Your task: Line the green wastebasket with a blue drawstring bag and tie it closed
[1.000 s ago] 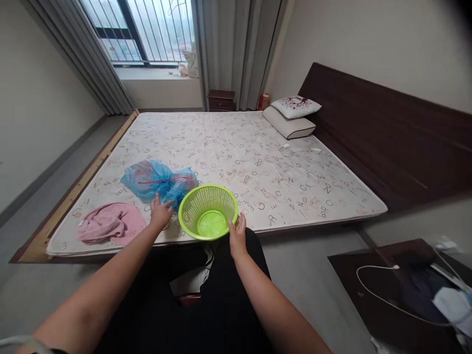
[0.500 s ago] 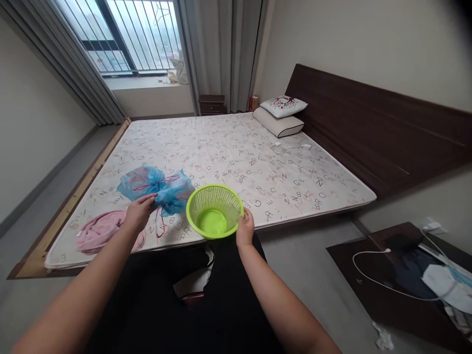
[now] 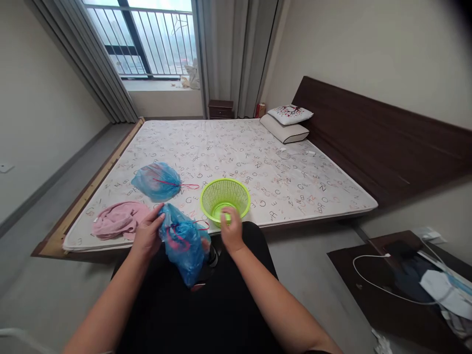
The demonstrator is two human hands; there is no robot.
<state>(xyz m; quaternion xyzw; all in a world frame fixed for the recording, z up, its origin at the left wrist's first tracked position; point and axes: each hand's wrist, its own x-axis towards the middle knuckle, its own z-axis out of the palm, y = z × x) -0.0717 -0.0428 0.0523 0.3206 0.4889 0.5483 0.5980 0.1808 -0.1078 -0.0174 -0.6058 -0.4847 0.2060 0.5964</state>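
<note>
A blue plastic bag [image 3: 184, 248] with a red drawstring hangs over my lap, its top edge pinched in my left hand [image 3: 148, 232]. Its contents are hard to make out through the film. My right hand [image 3: 232, 230] is in front of the green plastic basket [image 3: 243, 200], holding nothing, with loosely curled fingers slightly blurred. The basket stands on the mattress near its front edge. Left of the basket lies a second blue plastic bag [image 3: 155, 182], tied with a red drawstring. A folded pink cloth [image 3: 120, 220] rests beside my left hand.
The letter-printed mattress [image 3: 236, 142] extends ahead, with pillows [image 3: 285, 129] by the dark headboard [image 3: 368, 132] and a white cable [image 3: 291, 153]. At the right, a low dark table [image 3: 361, 275] bears cables and white items. A nightstand [image 3: 221, 109] stands by the curtains.
My left hand has lifted one blue bag off the mattress and brought it over my lap, apart from the other. My right hand has let go of the basket's rim and moved left.
</note>
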